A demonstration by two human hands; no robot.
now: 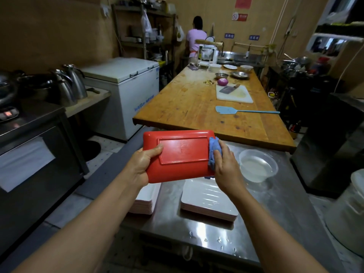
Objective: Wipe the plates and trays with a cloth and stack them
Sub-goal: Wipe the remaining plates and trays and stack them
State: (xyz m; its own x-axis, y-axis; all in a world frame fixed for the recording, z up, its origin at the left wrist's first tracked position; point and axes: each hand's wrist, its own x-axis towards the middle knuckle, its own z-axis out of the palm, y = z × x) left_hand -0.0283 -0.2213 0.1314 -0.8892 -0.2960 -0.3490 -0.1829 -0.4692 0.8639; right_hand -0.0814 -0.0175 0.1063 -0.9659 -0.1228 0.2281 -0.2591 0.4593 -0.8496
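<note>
Red tray [178,154]: your left hand [140,164] grips its nine o'clock edge; your right hand [226,166] clutches the blue cloth [213,149] at three o'clock.

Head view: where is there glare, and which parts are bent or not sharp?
Head view: glare lies on the steel table near its front edge and on the red tray; the wide lens bends the edges, so the wooden table leans; the far kitchen and the dark corners are soft, while the hands and blue cloth stay fairly sharp.
</note>
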